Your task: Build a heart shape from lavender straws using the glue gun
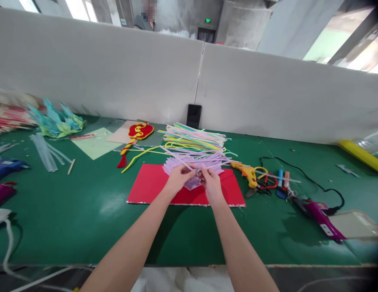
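My left hand [182,177] and my right hand [211,183] meet over the red board [149,184], fingertips pinched close together. Between them is something small that I cannot make out. Just behind and under the fingers lies a spread bundle of lilac pipe cleaners [217,160]. One lilac strand slants down from the upper left toward my left fingers. Farther back is a pile of pink, yellow and mint pipe cleaners [195,138]. A yellow glue gun [248,172] lies right of the board, beside pliers and red-and-yellow-handled tools.
A red-and-yellow tasselled ornament [140,130] lies left of the pile. A phone [194,116] leans on the white partition [115,73]. Clear glue sticks [44,152] and a teal paper piece [56,119] are at left. A purple corded tool [324,221] lies right. Someone is beyond the partition.
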Demonstrator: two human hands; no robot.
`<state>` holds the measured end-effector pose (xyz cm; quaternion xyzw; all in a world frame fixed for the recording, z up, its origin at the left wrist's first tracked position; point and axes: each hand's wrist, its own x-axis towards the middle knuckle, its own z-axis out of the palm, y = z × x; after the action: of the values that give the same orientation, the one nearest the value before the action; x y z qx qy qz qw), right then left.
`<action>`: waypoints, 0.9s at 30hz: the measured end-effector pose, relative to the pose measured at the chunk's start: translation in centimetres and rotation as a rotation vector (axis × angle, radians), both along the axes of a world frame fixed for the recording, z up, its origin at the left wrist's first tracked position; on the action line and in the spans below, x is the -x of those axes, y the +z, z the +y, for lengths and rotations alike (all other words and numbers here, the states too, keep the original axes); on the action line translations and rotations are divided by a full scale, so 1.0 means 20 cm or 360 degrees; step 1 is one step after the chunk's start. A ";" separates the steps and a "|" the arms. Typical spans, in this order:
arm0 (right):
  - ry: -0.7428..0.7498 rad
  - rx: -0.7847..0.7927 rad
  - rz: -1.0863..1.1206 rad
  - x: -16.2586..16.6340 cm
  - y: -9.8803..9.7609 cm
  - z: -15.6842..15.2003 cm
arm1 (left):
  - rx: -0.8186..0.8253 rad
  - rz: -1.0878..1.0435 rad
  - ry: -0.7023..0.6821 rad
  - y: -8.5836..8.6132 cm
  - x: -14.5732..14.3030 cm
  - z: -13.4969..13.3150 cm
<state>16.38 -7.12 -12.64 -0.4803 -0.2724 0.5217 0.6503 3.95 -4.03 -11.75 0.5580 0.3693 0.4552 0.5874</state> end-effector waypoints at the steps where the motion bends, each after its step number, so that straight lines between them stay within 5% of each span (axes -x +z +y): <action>1: 0.0001 -0.0004 -0.0002 0.00 0.00 0.00 | 0.0005 -0.0007 0.0009 0.00 0.00 0.00; 27: -0.0064 -0.0106 -0.0226 -0.01 0.03 -0.02 | 0.0153 -0.0100 0.0069 0.02 -0.02 0.01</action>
<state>16.57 -7.48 -12.03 -0.4996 -0.3254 0.4638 0.6553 4.27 -3.84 -11.37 0.5064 0.3842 0.4668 0.6149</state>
